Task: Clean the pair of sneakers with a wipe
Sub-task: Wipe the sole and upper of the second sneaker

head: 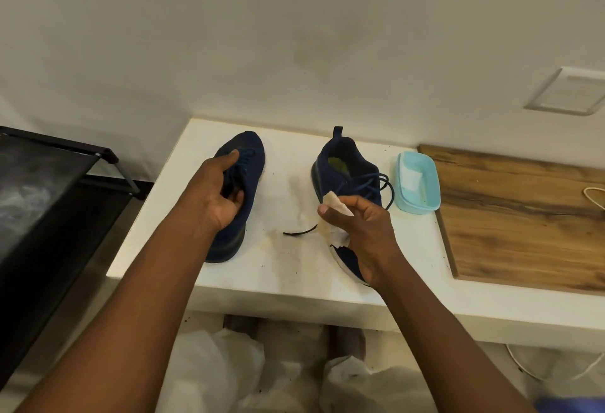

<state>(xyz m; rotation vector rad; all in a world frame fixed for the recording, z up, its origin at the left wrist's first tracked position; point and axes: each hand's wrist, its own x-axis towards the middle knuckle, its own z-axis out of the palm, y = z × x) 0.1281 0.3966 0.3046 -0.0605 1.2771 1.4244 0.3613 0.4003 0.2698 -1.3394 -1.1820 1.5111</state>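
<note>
Two navy blue sneakers stand on a white ledge (288, 268). The left sneaker (250, 157) points away from me, and my left hand (219, 193) grips it at the opening, thumb on the laces. The right sneaker (347, 170) has its heel toward the wall and its white-soled toe toward me, laces loose. My right hand (363, 229) hovers over its toe half, pinching a soiled whitish wipe (334, 212) between thumb and fingers. That hand hides most of the toe.
A light blue plastic tub (422, 196) with a white wipe inside sits right of the right sneaker. A wooden board (523, 216) lies further right. A black rack (49, 190) stands at the left. White plastic bags (209, 366) lie on the floor below.
</note>
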